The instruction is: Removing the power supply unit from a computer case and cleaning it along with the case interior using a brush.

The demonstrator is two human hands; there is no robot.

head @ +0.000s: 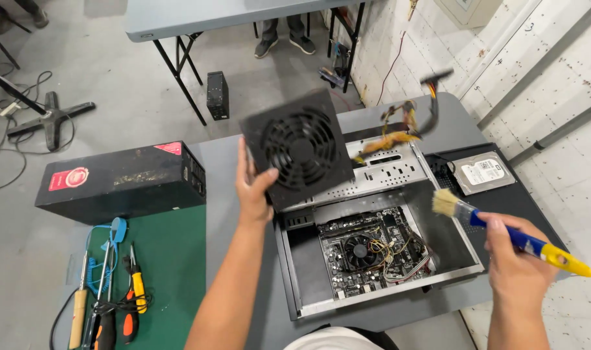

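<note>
My left hand [253,188] holds up a black power supply unit [300,148] by its left edge, with the round fan grille facing me. A bundle of yellow and black cables [405,123] trails from it up to the right, blurred. My right hand [516,262] grips a paintbrush [503,232] with a blue and yellow handle, its pale bristles pointing left above the case's right side. Below both hands lies an open computer case [308,304] with the motherboard [373,253] and its cooler fan exposed.
A hard drive [483,173] lies on a black mat at the right. A long black box [120,181] sits at the left. Screwdrivers and pliers [114,298] lie on a green mat. Beyond stands a folding table [198,19] with someone's feet [284,40] behind it.
</note>
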